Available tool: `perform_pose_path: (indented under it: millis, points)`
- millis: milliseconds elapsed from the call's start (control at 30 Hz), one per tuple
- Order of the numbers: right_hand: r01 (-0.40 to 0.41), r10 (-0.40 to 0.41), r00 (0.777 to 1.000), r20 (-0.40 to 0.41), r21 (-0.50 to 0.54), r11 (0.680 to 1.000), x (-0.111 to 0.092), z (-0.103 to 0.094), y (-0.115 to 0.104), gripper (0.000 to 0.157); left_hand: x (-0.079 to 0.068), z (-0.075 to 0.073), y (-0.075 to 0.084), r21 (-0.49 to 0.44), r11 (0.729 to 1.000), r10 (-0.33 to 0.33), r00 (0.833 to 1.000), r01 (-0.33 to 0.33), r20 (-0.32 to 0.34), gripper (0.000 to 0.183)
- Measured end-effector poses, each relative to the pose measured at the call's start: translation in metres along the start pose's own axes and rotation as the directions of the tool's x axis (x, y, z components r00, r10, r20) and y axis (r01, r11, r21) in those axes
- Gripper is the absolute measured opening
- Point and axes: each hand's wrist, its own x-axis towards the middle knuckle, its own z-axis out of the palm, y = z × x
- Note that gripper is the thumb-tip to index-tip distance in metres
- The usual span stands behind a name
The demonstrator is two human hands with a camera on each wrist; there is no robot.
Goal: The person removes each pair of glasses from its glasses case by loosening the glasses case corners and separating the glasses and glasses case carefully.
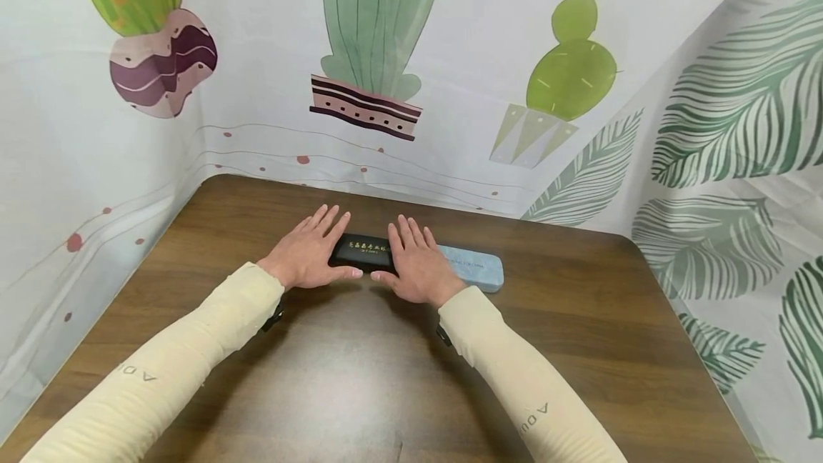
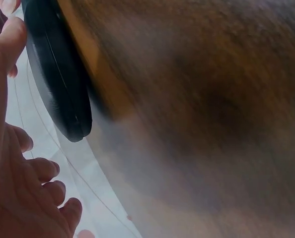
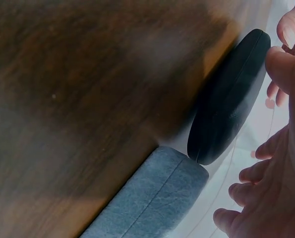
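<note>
A black glasses case (image 1: pixel 363 252) with gold lettering lies on the wooden table, beside a light blue fabric-covered glasses case (image 1: pixel 479 270) to its right. Over the black case's left end is my left hand (image 1: pixel 308 254), fingers straight and pointing away, thumb stretched along the near side. My right hand (image 1: pixel 419 266) lies flat above the black case's right end and overlaps part of the blue one. The thumb tips nearly meet in the head view. In the right wrist view, the two cases stand end to end, the black one (image 3: pixel 232 99) close to the blue one (image 3: pixel 147 198).
The wooden table (image 1: pixel 360 377) has rounded far corners and ends just behind the cases. White fabric (image 1: pixel 463 91) printed with cacti and leaves hangs behind it and at both sides. Cream sleeves (image 1: pixel 193 334) cover both forearms, with dark straps at the wrists.
</note>
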Motion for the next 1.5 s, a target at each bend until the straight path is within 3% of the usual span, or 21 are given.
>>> perform_pose_path:
  millis: [667, 1133, 1500]
  points:
    - [0.000, -0.001, 0.999, 0.033, 0.005, 1.000, 0.0015, -0.0004, -0.0005, 0.095, 0.0006, 0.0017, -0.0026, -0.153, 0.988, 0.024, 0.999, -0.016, 0.048, 0.107]
    - [0.046, -0.046, 0.999, 0.013, 0.027, 0.999, 0.0040, -0.0025, -0.0046, 0.094, -0.0007, 0.0032, -0.0063, -0.281, 0.960, 0.024, 0.998, -0.006, 0.061, 0.105]
    - [0.030, -0.031, 0.999, 0.018, 0.069, 0.997, 0.0053, -0.0021, -0.0066, 0.093, -0.0001, 0.0029, -0.0073, -0.380, 0.924, -0.003, 0.998, 0.029, 0.068, 0.103]
